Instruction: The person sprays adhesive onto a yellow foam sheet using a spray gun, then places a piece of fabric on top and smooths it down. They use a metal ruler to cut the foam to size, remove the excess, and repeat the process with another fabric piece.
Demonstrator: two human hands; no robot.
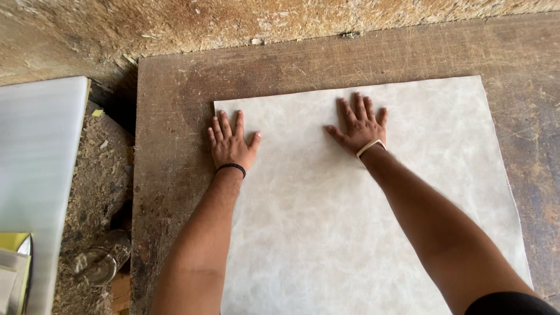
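A large pale cream sheet with a cloudy, mottled surface (326, 210) lies flat on a dark worn wooden board (175, 87). My left hand (230, 144) presses palm-down on the sheet near its far left corner, fingers spread; a black band circles the wrist. My right hand (360, 125) lies flat on the sheet near its far edge, right of the left hand, fingers spread, with a pale bangle at the wrist. Neither hand holds anything.
A rough earthen wall (233, 23) runs along the far side. On the left lies a white foam-like sheet (35, 175) with yellow papers (14, 256) at its near end. A round metal lid (96, 265) rests on the dirt floor (99, 169) beside the board.
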